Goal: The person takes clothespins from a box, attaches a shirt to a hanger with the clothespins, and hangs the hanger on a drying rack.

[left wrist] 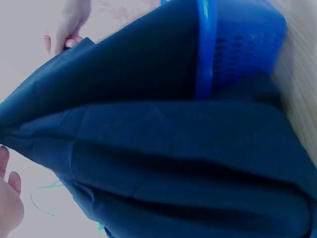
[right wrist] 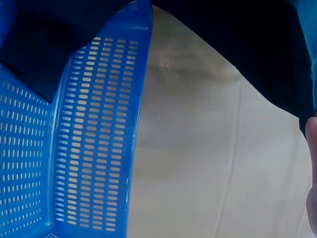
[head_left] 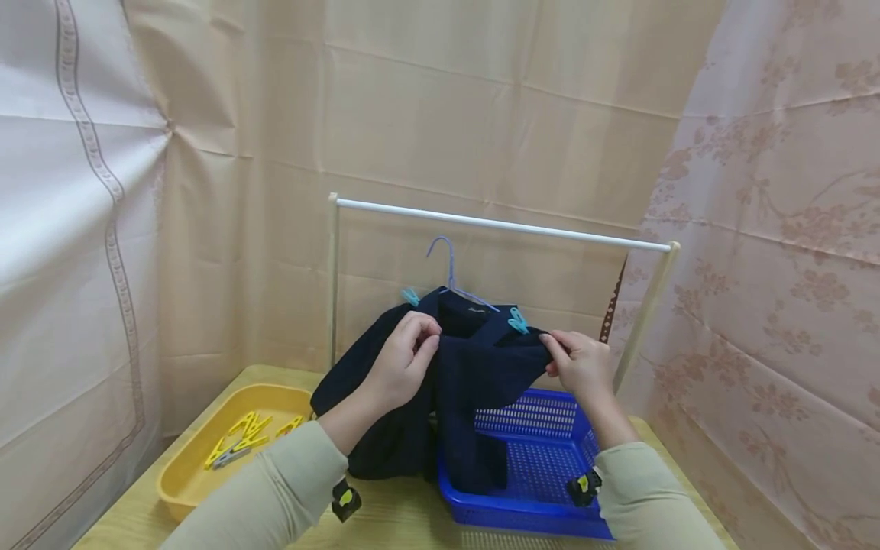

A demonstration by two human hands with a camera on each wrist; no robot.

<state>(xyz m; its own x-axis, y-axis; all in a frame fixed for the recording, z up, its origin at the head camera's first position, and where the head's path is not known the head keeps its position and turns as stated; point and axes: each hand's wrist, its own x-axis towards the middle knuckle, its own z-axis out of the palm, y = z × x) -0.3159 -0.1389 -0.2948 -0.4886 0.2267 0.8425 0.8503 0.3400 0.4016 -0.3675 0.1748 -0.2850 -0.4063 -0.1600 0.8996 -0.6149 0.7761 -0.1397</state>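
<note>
A dark navy garment (head_left: 474,374) with an open front hangs over a purple-blue wire hanger (head_left: 451,263). Teal clothespins grip its shoulders, one at the left (head_left: 410,296) and one at the right (head_left: 519,321). My left hand (head_left: 402,359) pinches the cloth near the front opening, below the neckline. With thumb and fingers, my right hand (head_left: 580,363) holds the cloth beside the right clothespin, stretching it sideways. In the left wrist view the navy fabric (left wrist: 148,139) fills most of the picture. Only a little of the right hand (right wrist: 312,163) shows in the right wrist view.
A white rail (head_left: 502,222) on wooden posts stands behind the hanger; the hook is off it. The garment's lower part lies in a blue perforated basket (head_left: 536,518). A yellow tray (head_left: 172,466) at left holds several yellow clothespins (head_left: 254,443) and a grey one (head_left: 231,456). Curtains surround the wooden table (head_left: 385,519).
</note>
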